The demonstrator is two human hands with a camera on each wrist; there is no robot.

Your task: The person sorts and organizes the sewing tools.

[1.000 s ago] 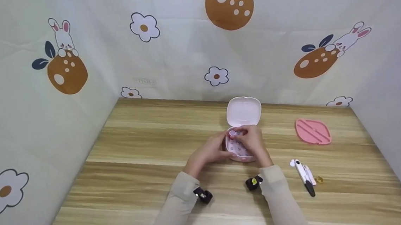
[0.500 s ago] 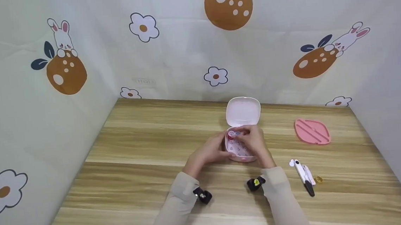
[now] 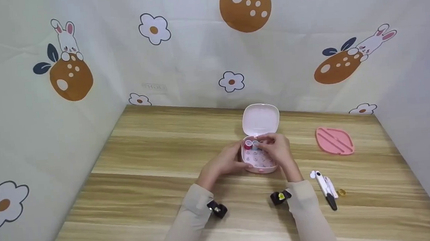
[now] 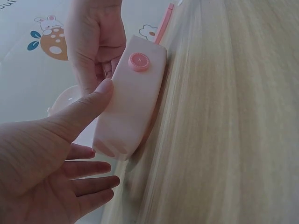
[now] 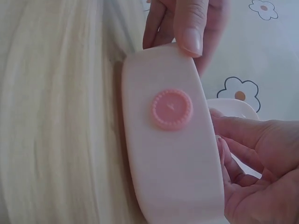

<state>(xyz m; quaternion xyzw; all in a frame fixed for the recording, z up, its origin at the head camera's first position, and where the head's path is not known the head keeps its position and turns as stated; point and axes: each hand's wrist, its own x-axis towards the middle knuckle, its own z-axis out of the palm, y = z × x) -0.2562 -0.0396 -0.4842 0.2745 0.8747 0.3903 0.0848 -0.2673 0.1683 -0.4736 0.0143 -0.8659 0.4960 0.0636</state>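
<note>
An open pale-pink sewing box point(image 3: 260, 167) rests on the wooden table, its lid point(image 3: 261, 119) tipped back. My left hand point(image 3: 223, 161) grips its near left corner, thumb point(image 4: 96, 102) against the near wall, fingers along the left side. A red thread spool point(image 3: 248, 145) and a light-blue thread spool point(image 3: 255, 144) stand side by side at the back left among rows of small pegs. My right hand point(image 3: 279, 150) reaches inside, curled fingertips right beside the blue spool; whether anything is between them is hidden. A round pink button-like catch point(image 5: 172, 108) sits on the box's near wall.
Right of the box lies a flat pink tray point(image 3: 335, 141) with diagonal slots. Nearer me are a slim white tool with a black end point(image 3: 326, 190), a narrow white-and-pink piece point(image 3: 332, 188) and a small gold ring-shaped item point(image 3: 342, 192). Patterned cloth walls point(image 3: 192, 61) enclose the table.
My right hand has shifted slightly right inside the box, leaving the blue spool and more pegs in plain sight. My left hand and the box have stayed put.
</note>
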